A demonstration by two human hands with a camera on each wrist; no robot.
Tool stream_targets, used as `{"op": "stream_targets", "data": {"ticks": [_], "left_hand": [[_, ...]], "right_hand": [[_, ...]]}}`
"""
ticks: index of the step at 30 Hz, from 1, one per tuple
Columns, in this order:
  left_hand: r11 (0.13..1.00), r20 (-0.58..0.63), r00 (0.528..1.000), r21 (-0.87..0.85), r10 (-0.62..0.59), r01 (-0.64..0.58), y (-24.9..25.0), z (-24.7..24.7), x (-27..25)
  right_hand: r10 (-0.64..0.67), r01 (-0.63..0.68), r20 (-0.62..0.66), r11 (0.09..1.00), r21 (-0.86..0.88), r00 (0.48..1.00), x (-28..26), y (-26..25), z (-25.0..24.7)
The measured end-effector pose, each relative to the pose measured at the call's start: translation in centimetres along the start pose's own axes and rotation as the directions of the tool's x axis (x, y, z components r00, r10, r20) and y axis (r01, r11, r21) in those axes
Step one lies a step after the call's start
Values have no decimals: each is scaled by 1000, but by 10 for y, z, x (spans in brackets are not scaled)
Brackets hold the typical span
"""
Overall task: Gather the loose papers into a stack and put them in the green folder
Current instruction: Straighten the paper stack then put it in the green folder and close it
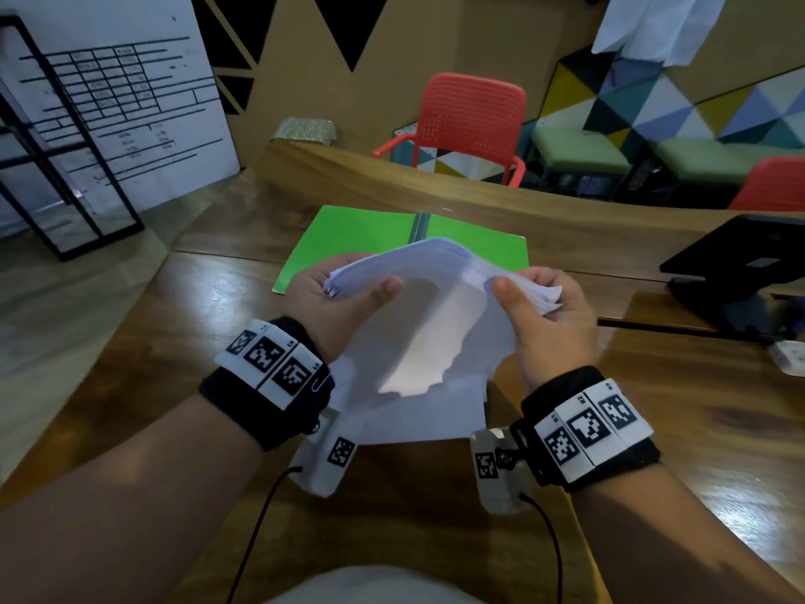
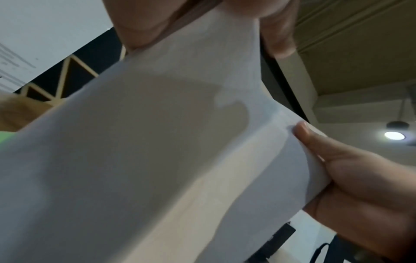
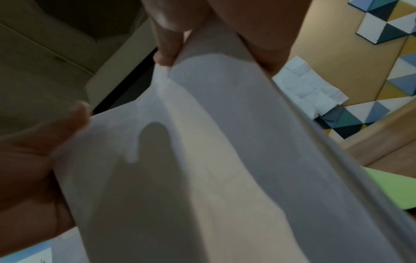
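Observation:
A thick stack of white papers [image 1: 435,298] is held upright above the table, bowed, its lower edges ragged. My left hand [image 1: 339,294] grips its left side, thumb on the near face. My right hand [image 1: 544,307] grips the right side the same way. The green folder [image 1: 357,237] lies open on the wooden table just beyond the stack. In the left wrist view the stack of papers [image 2: 157,151] fills the frame, with my right hand's fingers [image 2: 337,160] at its far edge. The right wrist view shows the papers [image 3: 225,160] and a green folder corner [image 3: 391,190].
A white sheet [image 1: 418,416] lies flat on the table [image 1: 174,333] under the stack, near my wrists. A black laptop [image 1: 740,255] on a stand and a black cable [image 1: 675,329] occupy the right side. Red chairs [image 1: 470,119] stand beyond the table's far edge.

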State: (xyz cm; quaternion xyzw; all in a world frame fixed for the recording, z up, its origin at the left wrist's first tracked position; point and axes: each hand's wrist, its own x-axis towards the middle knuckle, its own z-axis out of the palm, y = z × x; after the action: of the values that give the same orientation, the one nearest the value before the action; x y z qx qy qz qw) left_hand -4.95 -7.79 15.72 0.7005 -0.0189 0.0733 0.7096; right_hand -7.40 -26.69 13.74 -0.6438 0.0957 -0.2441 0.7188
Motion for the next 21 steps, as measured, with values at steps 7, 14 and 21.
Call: {"op": "stream_targets", "data": {"ticks": [7, 14, 21], "left_hand": [[991, -75, 993, 100, 92, -84, 17, 1, -1], [994, -59, 993, 32, 104, -102, 35, -19, 7], [995, -61, 994, 37, -94, 96, 3, -10, 0]], "right_hand": [[-133, 125, 66, 986, 113, 989, 6, -23, -2], [55, -68, 260, 997, 42, 964, 1, -12, -21], [-40, 6, 146, 974, 227, 989, -12, -18, -9]]}}
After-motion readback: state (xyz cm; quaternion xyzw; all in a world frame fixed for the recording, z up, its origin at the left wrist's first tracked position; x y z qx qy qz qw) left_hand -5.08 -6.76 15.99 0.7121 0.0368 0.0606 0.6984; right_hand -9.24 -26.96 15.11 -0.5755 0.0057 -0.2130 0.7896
